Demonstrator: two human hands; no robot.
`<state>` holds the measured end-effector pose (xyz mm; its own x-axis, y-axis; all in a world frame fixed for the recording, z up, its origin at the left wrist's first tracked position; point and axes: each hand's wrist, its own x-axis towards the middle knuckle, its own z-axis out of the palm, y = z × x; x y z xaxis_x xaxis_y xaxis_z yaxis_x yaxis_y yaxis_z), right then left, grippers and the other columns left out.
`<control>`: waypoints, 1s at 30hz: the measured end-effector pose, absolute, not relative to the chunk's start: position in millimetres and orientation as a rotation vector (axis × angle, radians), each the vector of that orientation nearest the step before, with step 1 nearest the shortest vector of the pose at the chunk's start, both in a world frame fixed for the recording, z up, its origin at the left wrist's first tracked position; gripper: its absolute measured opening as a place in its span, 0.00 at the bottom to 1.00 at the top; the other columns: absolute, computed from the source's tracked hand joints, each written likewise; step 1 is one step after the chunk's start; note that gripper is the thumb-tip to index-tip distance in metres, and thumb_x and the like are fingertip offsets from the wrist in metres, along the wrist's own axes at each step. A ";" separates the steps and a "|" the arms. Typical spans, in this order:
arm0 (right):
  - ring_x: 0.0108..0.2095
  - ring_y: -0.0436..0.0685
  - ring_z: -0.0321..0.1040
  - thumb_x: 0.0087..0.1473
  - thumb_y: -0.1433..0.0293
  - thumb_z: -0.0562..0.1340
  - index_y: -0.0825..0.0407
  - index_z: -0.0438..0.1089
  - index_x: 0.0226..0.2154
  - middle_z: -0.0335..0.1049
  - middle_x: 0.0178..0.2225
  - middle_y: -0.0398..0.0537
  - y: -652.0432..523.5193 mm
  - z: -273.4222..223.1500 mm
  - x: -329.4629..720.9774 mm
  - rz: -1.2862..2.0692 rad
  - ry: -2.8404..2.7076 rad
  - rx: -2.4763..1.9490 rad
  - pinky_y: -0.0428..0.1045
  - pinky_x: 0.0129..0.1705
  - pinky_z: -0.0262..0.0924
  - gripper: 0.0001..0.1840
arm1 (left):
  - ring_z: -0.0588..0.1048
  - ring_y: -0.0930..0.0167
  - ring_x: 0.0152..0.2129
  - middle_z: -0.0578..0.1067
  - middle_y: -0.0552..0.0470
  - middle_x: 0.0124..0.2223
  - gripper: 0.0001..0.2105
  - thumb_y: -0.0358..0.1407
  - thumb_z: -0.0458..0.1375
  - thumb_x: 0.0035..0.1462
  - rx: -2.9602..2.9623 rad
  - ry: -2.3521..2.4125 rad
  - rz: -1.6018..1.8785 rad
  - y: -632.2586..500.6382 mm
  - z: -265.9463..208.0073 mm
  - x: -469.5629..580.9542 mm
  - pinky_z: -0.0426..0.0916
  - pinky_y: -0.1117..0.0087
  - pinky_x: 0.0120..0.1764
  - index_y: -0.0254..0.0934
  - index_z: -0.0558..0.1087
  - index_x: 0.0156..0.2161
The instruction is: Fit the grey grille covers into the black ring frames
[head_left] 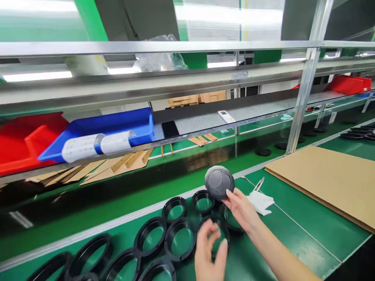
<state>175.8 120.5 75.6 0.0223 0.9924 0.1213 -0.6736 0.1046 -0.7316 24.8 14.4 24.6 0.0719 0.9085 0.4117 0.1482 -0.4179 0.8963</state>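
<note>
My right hand [241,208] holds up a round dark grey cap [219,182] by its lower edge, tilted so its face points toward me, above the green bench. My left hand [209,249] hovers lower, fingers curled over a black plastic ring [220,230] that lies on the bench; whether it touches the ring I cannot tell. Several more black rings [180,241] lie in a cluster to the left of both hands, flat on the green surface [293,234].
A white cloth [261,203] and metal tweezers [259,184] lie right of the cap. A large cardboard sheet [325,179] covers the bench at right. Behind runs a conveyor, and a shelf above carries a blue bin [117,127], red bins [26,138] and label rolls [96,145].
</note>
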 end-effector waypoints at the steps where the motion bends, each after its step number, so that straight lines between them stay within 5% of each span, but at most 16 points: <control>1: 0.44 0.59 0.70 0.45 0.59 0.78 0.53 0.70 0.31 0.73 0.39 0.49 97.9 74.7 169.0 1.443 -0.749 -0.528 0.53 0.50 0.69 0.21 | 0.64 0.60 0.61 0.62 0.46 0.64 0.32 0.42 0.57 0.64 1.388 0.999 1.584 22.3 35.4 24.0 0.63 0.54 0.62 0.55 0.48 0.68; 5: 0.48 0.59 0.68 0.54 0.62 0.74 0.50 0.75 0.44 0.72 0.45 0.49 33.2 66.6 145.6 1.602 -0.759 -0.484 0.54 0.52 0.67 0.18 | 0.63 0.60 0.61 0.60 0.49 0.67 0.37 0.43 0.67 0.54 0.798 0.448 1.529 42.7 56.3 17.7 0.64 0.62 0.60 0.52 0.56 0.66; 9: 0.46 0.58 0.67 0.57 0.61 0.72 0.49 0.75 0.48 0.70 0.48 0.50 3.5 52.3 135.6 1.730 -0.780 -0.580 0.52 0.47 0.70 0.18 | 0.77 0.64 0.40 0.79 0.48 0.48 0.27 0.43 0.72 0.45 0.520 0.320 1.294 43.3 34.2 12.0 0.73 0.69 0.40 0.41 0.75 0.52; 12: 0.45 0.59 0.66 0.61 0.55 0.67 0.51 0.75 0.49 0.70 0.47 0.52 -1.8 45.0 139.4 1.735 -0.863 -0.654 0.52 0.43 0.72 0.20 | 0.78 0.64 0.32 0.80 0.43 0.41 0.29 0.55 0.70 0.45 0.452 0.341 1.210 39.8 20.8 10.5 0.71 0.71 0.27 0.33 0.79 0.45; 15: 0.41 0.60 0.67 0.61 0.47 0.62 0.56 0.78 0.43 0.72 0.40 0.56 2.4 40.5 147.1 1.704 -0.943 -0.765 0.52 0.39 0.72 0.28 | 0.77 0.63 0.29 0.79 0.39 0.44 0.40 0.67 0.63 0.43 0.439 0.320 1.197 36.4 25.4 11.4 0.65 0.73 0.20 0.34 0.76 0.50; 17: 0.37 0.59 0.68 0.60 0.42 0.61 0.57 0.78 0.36 0.71 0.34 0.55 7.6 37.0 152.7 1.666 -0.956 -0.846 0.52 0.38 0.72 0.33 | 0.78 0.59 0.36 0.78 0.40 0.49 0.41 0.68 0.60 0.46 0.433 0.289 1.245 34.6 33.4 12.6 0.71 0.69 0.26 0.38 0.74 0.54; 19: 0.33 0.58 0.67 0.58 0.40 0.61 0.57 0.76 0.30 0.70 0.31 0.54 13.2 32.5 159.0 1.612 -0.949 -0.900 0.51 0.36 0.71 0.34 | 0.75 0.56 0.48 0.75 0.43 0.55 0.39 0.67 0.59 0.49 0.413 0.268 1.299 33.7 39.7 13.3 0.74 0.61 0.42 0.42 0.71 0.58; 22: 0.30 0.56 0.67 0.58 0.41 0.61 0.55 0.72 0.25 0.69 0.27 0.51 21.3 24.2 171.4 1.482 -0.998 -0.973 0.49 0.34 0.68 0.34 | 0.69 0.55 0.56 0.75 0.43 0.55 0.40 0.67 0.55 0.51 0.378 0.260 1.263 34.2 41.6 12.6 0.66 0.54 0.57 0.39 0.71 0.59; 26: 0.33 0.57 0.67 0.65 0.49 0.58 0.53 0.72 0.30 0.69 0.31 0.50 26.8 17.0 187.2 1.255 -1.151 -1.043 0.50 0.37 0.67 0.26 | 0.65 0.53 0.60 0.72 0.41 0.59 0.43 0.70 0.46 0.53 0.339 0.221 1.162 36.0 36.8 12.6 0.58 0.50 0.62 0.37 0.73 0.57; 30: 0.50 0.64 0.64 0.68 0.61 0.57 0.45 0.75 0.46 0.66 0.48 0.52 20.4 23.3 186.3 0.575 -1.511 -1.071 0.60 0.52 0.63 0.12 | 0.65 0.54 0.60 0.72 0.41 0.59 0.44 0.70 0.38 0.54 0.295 0.223 1.142 34.7 37.2 15.7 0.56 0.49 0.64 0.37 0.73 0.56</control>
<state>186.3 20.4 23.3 0.0549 0.8620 0.5040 0.3090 0.4653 -0.8295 15.7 34.7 37.2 0.4003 0.9161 -0.0241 -0.8578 0.3838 0.3419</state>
